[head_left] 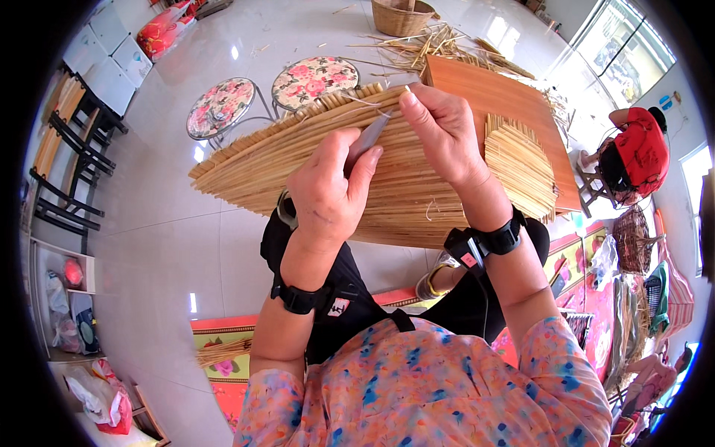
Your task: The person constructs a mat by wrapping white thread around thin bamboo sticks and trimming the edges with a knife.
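A long woven panel of straw stalks [313, 160] lies across my lap, its top edge bound with pale string [355, 100]. My left hand [331, 182] is closed on a grey tool [369, 132] that looks like a knife blade, its tip up at the string near the upper edge. My right hand [443, 134] is closed in a pinch at that edge beside the tip, thumb on top; whether it holds a stalk or the string is hard to make out. A second straw bundle or panel [521, 164] rests on the wooden table [477, 86] at right.
Two floral stools [314, 74] stand ahead, a basket [395, 18] and loose straw [447, 45] beyond. Chairs [67, 197] and shelves [56, 298] line the left. A person in red [640, 153] sits at right, near baskets [633, 238]. Floral mats [223, 372] lie beneath me.
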Demonstrator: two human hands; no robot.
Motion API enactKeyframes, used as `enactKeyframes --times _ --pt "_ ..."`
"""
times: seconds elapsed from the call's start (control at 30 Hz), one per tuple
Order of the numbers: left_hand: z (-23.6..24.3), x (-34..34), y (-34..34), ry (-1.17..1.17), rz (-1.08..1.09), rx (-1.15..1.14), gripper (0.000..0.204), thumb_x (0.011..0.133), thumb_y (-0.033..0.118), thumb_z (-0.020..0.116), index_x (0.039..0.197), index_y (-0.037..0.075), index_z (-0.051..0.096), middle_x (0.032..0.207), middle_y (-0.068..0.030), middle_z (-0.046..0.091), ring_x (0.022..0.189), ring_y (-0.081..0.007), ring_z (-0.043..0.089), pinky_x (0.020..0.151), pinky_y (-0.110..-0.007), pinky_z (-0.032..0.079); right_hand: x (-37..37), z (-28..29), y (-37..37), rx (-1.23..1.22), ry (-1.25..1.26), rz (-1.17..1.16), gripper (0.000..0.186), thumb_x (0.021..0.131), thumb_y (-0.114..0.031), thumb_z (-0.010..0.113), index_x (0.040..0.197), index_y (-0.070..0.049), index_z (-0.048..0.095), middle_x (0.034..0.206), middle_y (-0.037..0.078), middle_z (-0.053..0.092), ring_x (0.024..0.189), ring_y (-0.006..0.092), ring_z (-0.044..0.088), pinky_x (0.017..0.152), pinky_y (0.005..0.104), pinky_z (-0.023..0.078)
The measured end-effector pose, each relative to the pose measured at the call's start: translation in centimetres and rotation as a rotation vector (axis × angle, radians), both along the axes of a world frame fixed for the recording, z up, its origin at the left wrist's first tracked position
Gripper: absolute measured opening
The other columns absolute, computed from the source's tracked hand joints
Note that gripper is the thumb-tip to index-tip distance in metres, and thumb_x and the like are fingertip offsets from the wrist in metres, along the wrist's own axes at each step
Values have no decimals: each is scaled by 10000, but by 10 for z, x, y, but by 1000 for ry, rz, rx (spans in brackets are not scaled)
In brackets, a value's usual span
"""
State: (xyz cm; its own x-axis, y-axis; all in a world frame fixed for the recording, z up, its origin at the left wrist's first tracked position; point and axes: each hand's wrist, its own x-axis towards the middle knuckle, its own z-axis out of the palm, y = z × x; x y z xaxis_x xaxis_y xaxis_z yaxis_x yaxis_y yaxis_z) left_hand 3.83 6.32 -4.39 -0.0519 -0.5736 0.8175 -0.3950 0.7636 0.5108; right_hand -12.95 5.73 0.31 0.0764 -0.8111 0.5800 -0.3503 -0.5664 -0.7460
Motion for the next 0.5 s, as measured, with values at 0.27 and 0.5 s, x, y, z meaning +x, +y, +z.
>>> enactKeyframes --times 0.27,0.5 --pt "-6 11 -5 19 -129 -40 249 786 68 772 951 43 588 676 -67 632 546 -180 594 507 -278 463 2 0 7 -7 2 39 294 978 -209 567 857 55 616 658 65 512 629 113 410 556 294 394" --pt "-10 28 -4 105 -293 116 245 790 29 760 956 13 580 670 -38 616 562 -104 548 529 -231 430 4 2 15 25 -8 80 273 911 -256 662 972 10 673 714 82 570 621 127 480 560 275 431"
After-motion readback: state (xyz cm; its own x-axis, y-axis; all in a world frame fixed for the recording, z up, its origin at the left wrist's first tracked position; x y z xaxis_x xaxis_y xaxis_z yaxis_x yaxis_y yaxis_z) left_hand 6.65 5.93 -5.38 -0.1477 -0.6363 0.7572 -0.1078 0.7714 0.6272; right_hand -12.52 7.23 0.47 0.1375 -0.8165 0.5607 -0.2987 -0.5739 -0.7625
